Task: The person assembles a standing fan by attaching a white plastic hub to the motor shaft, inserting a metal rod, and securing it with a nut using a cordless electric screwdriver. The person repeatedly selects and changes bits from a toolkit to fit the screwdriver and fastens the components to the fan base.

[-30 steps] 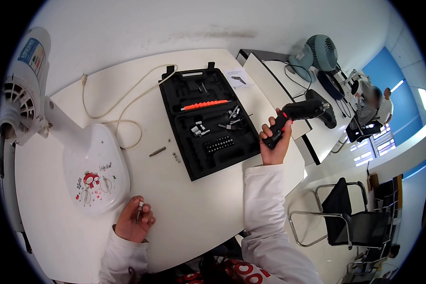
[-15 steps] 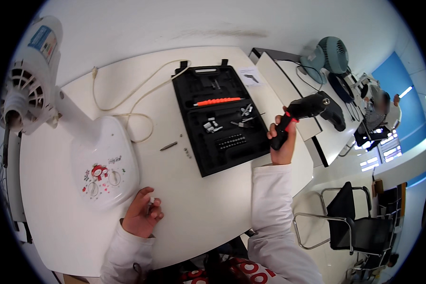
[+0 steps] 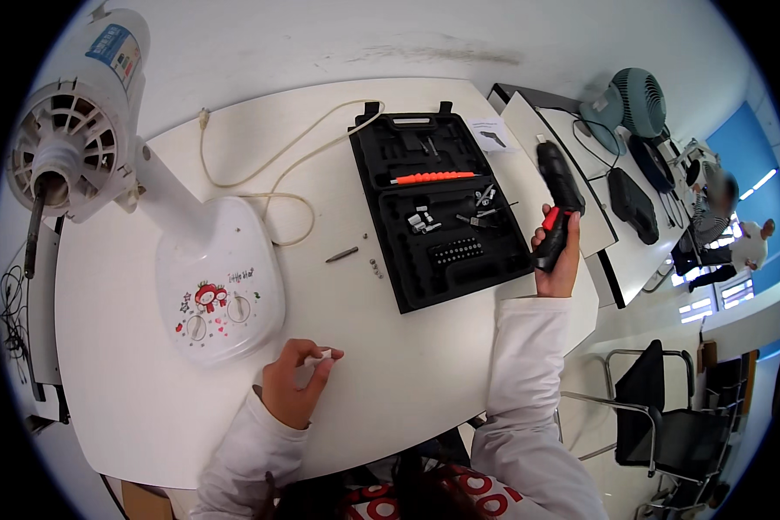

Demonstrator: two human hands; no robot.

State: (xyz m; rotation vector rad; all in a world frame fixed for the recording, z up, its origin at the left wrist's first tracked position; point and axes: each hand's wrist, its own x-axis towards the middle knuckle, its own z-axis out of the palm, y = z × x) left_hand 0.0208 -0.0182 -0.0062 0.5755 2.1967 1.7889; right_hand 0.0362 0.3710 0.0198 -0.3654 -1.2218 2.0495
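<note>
Cordless screwdriver (image 3: 561, 178) turned wallward, right hand (image 3: 561, 270) gripping it, left hand (image 3: 291, 383) pinching pale piece (image 3: 323, 355)

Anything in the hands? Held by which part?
Right hand: black-and-red power screwdriver, by its handle. Left hand: small pale piece, pinched; which part can't be told.

On the white bench (image 3: 416, 368), the rounded white plastic fan base (image 3: 221, 282) stands left, the open rectangular black plastic tool case (image 3: 420, 282) right. A straight orange ribbed rod (image 3: 435, 178) lies across the case's middle. Between base and case lies a slim grey metal bit (image 3: 342, 255). Right of the case, in the right hand (image 3: 561, 270), is an elongated black-and-red plastic screwdriver (image 3: 561, 178).
</note>
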